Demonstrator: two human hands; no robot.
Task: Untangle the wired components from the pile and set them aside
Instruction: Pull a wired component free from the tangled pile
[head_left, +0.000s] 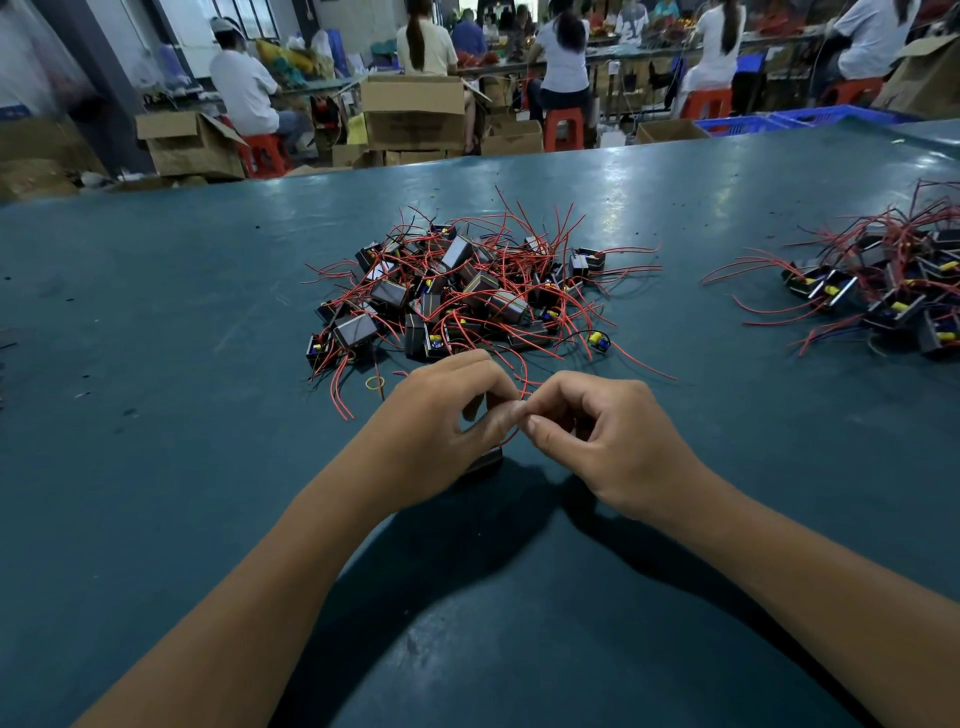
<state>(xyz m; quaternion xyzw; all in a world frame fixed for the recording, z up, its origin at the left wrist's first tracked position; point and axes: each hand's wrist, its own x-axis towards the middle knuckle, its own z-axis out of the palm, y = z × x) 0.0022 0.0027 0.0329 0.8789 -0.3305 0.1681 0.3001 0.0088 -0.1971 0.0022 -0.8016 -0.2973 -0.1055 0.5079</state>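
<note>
A tangled pile (462, 291) of small black box components with red wires lies on the teal table (156, 415) straight ahead. Just in front of the pile, my left hand (441, 421) and my right hand (597, 436) meet fingertip to fingertip and both pinch a thin red wire (523, 387) that loops between them. A black component (483, 462) hangs or rests just under my left hand, mostly hidden by it. A second group of wired components (883, 286) lies at the right edge of the table.
A small yellow ring (375, 383) lies on the table left of my hands. Beyond the table's far edge stand cardboard boxes (413, 111), red stools and several seated people working at benches.
</note>
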